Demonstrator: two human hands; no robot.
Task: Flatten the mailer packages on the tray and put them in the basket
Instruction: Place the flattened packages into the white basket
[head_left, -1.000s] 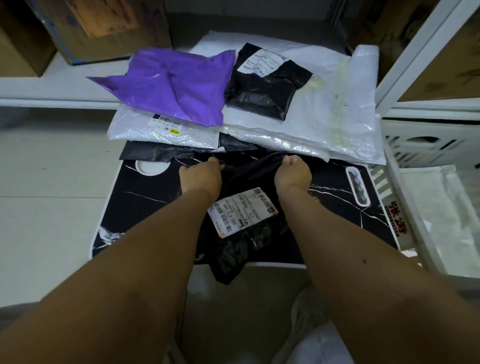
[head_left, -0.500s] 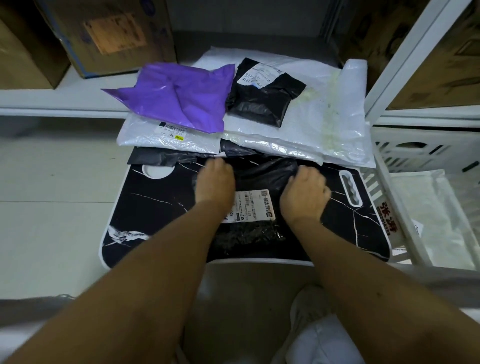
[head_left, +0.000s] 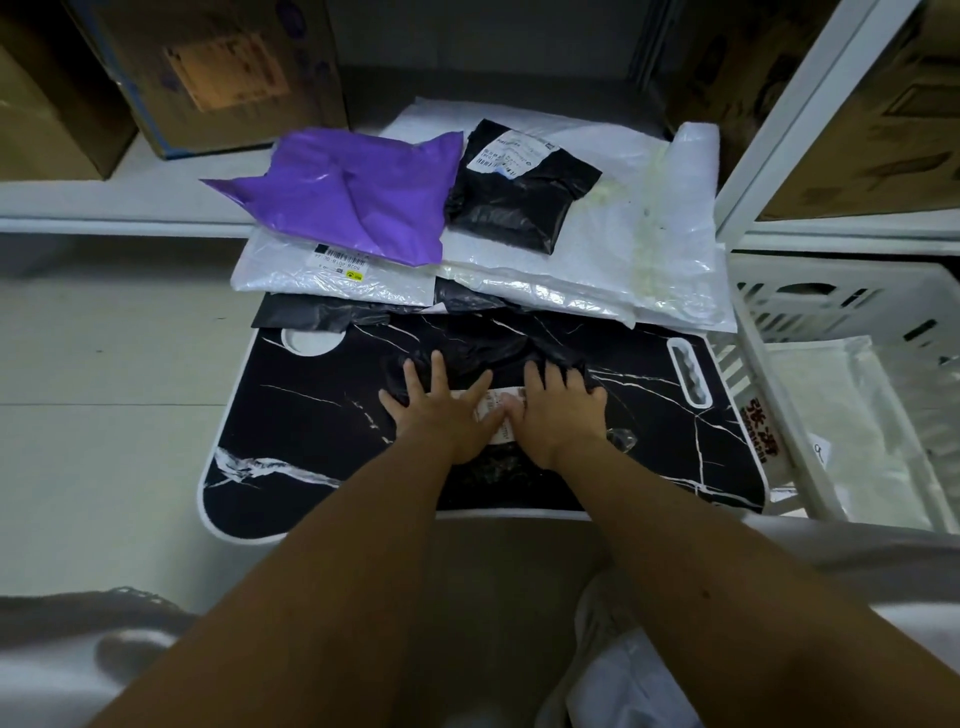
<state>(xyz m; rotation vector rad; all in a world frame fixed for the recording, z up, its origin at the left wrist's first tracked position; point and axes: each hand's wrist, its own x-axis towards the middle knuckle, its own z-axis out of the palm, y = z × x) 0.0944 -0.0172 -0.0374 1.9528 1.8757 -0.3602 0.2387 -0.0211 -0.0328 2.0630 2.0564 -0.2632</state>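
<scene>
A black mailer (head_left: 493, 348) with a white label lies on the black marble-patterned tray (head_left: 311, 415). My left hand (head_left: 441, 410) and my right hand (head_left: 558, 410) press flat on it side by side, fingers spread and straight, thumbs meeting over the label. Behind the tray lie a purple mailer (head_left: 358, 197), a smaller black mailer (head_left: 519, 192), a white mailer (head_left: 332, 275) with a barcode label and a large white mailer (head_left: 649, 244). The white basket (head_left: 779, 291) stands to the right with a clear-white package (head_left: 852, 431) inside.
Cardboard boxes (head_left: 218, 73) sit on a low white shelf (head_left: 104, 208) at the back left. A white shelf post (head_left: 810, 104) rises at the right. Pale floor tiles (head_left: 104, 389) lie left of the tray. My knees are below the tray's near edge.
Both hands let go of the far edge of the black mailer, pulled it fully onto the tray, then opened and now press flat on its middle.
</scene>
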